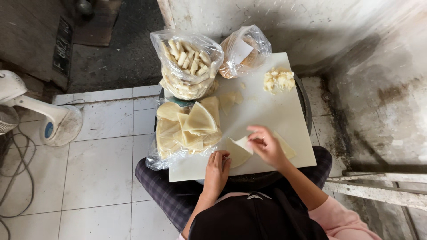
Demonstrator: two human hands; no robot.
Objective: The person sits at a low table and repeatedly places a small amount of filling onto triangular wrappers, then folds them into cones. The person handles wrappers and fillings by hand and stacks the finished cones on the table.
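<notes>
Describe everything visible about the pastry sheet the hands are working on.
The pastry sheet is pale cream, thin and soft-looking, cut roughly triangular. It lies flat on the white board near its front edge, with one flap folded over toward the middle. The right hand pinches that folded flap; the left hand presses its near left edge. A similar sheet shows beyond the right hand.

Makeshift kitchen corner: tiled floor [102, 164], stained wall [356, 40], pastry board [271, 115].

My white board [267, 111] carries a wrapper [238, 151] under my fingers, filling [279, 80] beyond them, wrapper stack [189, 126] and two bags left.
</notes>
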